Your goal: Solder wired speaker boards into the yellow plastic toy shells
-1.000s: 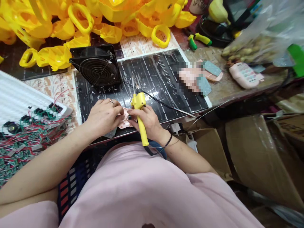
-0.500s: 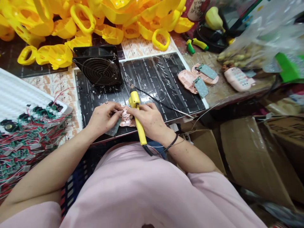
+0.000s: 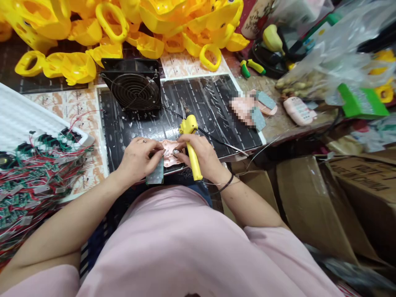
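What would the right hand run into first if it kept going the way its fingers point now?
The right hand, gripping the yellow soldering iron, points left. First in line is the pink shell, which its fingers seem to touch; the left hand lies just beyond, though depth is unclear.

Black fan (image 3: 135, 90) behind mat; yellow shells (image 3: 130, 24) heaped beyond.

Bright, even light from above leaves soft shadows under my right grip (image 3: 202, 154). Beyond it the black mat (image 3: 210, 99) shows white glare streaks. A patch (image 3: 244, 109) to its right is pixelated, and the frame edges bow.
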Tool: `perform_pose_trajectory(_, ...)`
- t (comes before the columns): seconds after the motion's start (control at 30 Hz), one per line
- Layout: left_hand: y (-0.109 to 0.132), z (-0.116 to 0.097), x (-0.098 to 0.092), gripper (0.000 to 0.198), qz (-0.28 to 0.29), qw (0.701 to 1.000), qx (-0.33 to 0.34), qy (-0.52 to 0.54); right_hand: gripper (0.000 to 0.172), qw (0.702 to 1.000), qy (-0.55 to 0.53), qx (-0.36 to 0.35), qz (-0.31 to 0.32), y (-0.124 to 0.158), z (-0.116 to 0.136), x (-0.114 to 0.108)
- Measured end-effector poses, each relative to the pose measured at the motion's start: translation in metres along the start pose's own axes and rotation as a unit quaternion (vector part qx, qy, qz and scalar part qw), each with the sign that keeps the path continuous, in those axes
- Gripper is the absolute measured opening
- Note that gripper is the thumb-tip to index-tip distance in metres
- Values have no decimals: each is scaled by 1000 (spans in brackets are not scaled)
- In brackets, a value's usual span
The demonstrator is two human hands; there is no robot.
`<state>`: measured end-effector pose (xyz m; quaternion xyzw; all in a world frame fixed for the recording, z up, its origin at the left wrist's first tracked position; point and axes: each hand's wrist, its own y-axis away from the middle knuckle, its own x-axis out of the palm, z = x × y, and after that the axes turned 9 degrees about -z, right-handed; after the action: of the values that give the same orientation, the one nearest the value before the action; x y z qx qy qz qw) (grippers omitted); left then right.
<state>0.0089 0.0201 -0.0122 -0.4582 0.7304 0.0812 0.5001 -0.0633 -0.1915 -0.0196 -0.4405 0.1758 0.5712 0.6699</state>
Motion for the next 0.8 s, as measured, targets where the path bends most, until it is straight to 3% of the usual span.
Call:
perform_pose_trajectory(0.1,0,1,2,26,0,1000,18,-3,25,999,38,9,-14,4,2,2)
perform_pose_trajectory(0.37,1,2,5,27,-5,999,33,-3,28,991,111,28,67,-9,16,-8)
perform_pose_trajectory(0.57,0,1,5,27,4,1000,25,0,32,998,40,30,32,-5,9,-6)
perform_pose_trajectory(0.8,-1,-1,6,28,-8,999,38,-1,31,997,71,31,13,0,6,1)
